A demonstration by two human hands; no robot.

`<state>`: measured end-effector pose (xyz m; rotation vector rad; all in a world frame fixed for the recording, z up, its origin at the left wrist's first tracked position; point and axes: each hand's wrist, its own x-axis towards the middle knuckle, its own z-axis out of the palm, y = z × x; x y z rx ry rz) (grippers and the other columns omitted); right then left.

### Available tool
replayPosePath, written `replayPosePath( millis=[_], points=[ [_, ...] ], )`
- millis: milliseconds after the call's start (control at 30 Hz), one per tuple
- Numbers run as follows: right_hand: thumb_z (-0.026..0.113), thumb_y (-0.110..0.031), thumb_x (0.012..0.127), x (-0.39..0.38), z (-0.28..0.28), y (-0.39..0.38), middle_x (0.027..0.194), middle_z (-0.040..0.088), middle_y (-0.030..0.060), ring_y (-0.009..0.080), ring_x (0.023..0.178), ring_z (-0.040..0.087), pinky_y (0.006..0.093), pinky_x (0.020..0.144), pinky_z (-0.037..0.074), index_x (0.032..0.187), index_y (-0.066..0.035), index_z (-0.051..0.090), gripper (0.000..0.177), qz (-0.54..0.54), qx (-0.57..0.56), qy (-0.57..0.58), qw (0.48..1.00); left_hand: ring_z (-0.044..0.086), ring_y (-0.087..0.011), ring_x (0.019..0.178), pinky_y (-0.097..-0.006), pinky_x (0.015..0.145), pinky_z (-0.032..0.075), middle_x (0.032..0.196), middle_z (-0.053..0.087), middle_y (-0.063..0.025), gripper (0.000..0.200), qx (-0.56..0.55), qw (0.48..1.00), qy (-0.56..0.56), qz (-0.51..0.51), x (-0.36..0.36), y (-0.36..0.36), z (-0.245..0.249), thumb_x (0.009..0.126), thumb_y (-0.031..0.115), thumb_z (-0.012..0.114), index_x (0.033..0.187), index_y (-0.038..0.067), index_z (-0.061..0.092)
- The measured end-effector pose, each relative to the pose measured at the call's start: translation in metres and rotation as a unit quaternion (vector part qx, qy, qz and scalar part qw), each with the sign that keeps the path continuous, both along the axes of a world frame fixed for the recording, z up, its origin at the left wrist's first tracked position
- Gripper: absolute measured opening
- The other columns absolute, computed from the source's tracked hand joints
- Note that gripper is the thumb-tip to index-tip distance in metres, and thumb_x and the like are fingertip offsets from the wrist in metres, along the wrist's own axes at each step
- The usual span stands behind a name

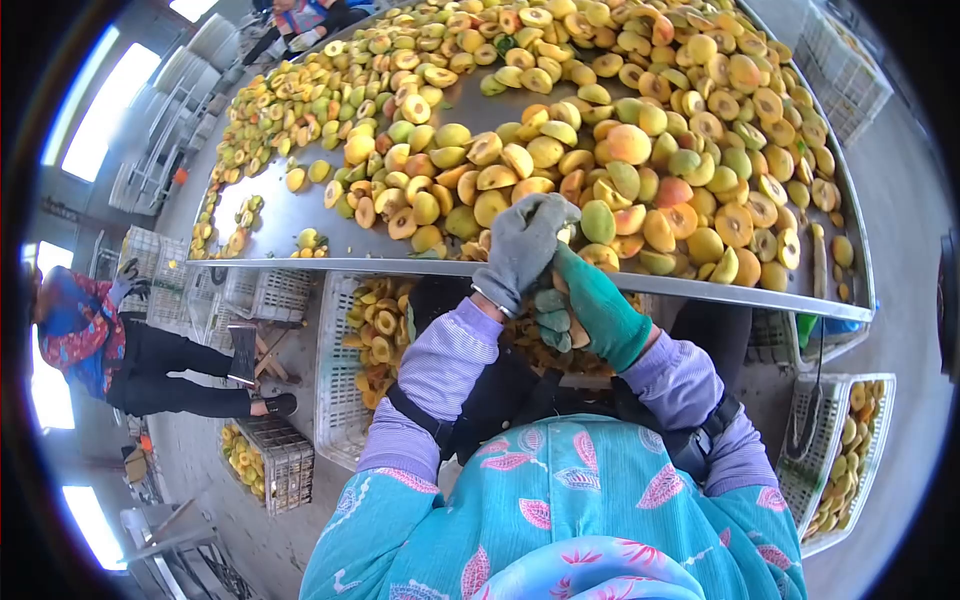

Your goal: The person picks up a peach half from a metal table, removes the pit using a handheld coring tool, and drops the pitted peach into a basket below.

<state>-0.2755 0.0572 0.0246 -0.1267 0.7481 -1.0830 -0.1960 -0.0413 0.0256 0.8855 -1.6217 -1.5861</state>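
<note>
Halved and whole yellow peaches (545, 150) are heaped on a metal-topped table (400, 266) in front of me. At its near edge my two gloved hands meet. My left hand (525, 245), in a grey glove, is closed, with a small yellow bit of peach (566, 235) showing at its fingertips. Just right of it, my right hand (597, 305), in a green glove, is wrapped round a tool with a tan, wood-like handle (577, 328). The tool's working end is hidden between the hands.
Below the table edge stands a white crate (338, 370) of peach halves. Another filled crate (842, 455) is at the right, and one (285, 465) sits on the floor at left. A co-worker (110, 340) stands at left; another person (300, 22) is at the far side.
</note>
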Motion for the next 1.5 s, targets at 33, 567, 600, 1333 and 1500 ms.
replayPosePath(
  millis=[33,567,600,1333,1500],
  points=[
    [0.040,-0.060,0.100,-0.003,-0.004,0.001,0.058,0.043,-0.0050,0.0121,0.041,0.043,0.0284,0.037,0.037,0.091,-0.017,0.055,0.047,0.012,-0.031,-0.095,0.995,0.061,-0.0106,0.078,-0.0258,0.073,0.050,0.087,0.069,-0.0046,0.032,-0.021,1.000,0.006,0.000,-0.002,0.000,-0.001,0.100,0.023,0.049,0.093,-0.002,0.068],
    [0.048,-0.057,0.098,0.036,0.022,0.033,0.056,0.042,-0.0028,0.0109,0.039,0.040,0.0273,0.034,0.035,0.084,-0.014,0.049,0.044,0.222,-0.129,-0.067,0.964,0.068,-0.0269,0.066,-0.0351,0.054,0.057,0.089,0.069,-0.0154,0.041,0.364,0.873,0.310,0.094,0.098,0.034,0.013,0.098,0.042,0.054,0.110,0.004,0.061],
    [0.048,-0.057,0.097,0.037,0.022,0.033,0.056,0.042,-0.0030,0.0107,0.039,0.040,0.0274,0.034,0.034,0.084,-0.015,0.049,0.044,0.203,-0.101,-0.053,0.973,0.067,-0.0269,0.066,-0.0351,0.053,0.057,0.091,0.069,-0.0148,0.039,0.345,0.871,0.334,0.106,0.115,0.028,0.009,0.098,0.042,0.055,0.110,0.006,0.061],
    [0.052,-0.039,0.101,0.028,-0.029,-0.027,0.073,0.060,0.0236,0.0384,0.071,0.063,0.0452,0.063,0.047,0.098,0.001,0.056,0.040,-0.023,-0.233,0.613,0.754,0.067,-0.0244,0.095,-0.0340,0.083,0.056,0.115,0.066,-0.0130,0.053,0.058,0.986,0.155,-0.027,0.076,-0.012,-0.008,0.090,0.017,0.066,0.136,-0.001,0.046],
    [0.052,-0.035,0.101,0.017,-0.004,-0.006,0.077,0.061,0.0257,0.0395,0.071,0.063,0.0440,0.061,0.047,0.103,0.002,0.058,0.037,-0.016,-0.220,0.555,0.802,0.069,-0.0234,0.093,-0.0334,0.081,0.055,0.108,0.068,-0.0136,0.035,-0.460,0.880,-0.099,0.059,0.073,-0.009,-0.030,0.091,0.003,0.062,0.124,-0.001,0.053]
  ],
)
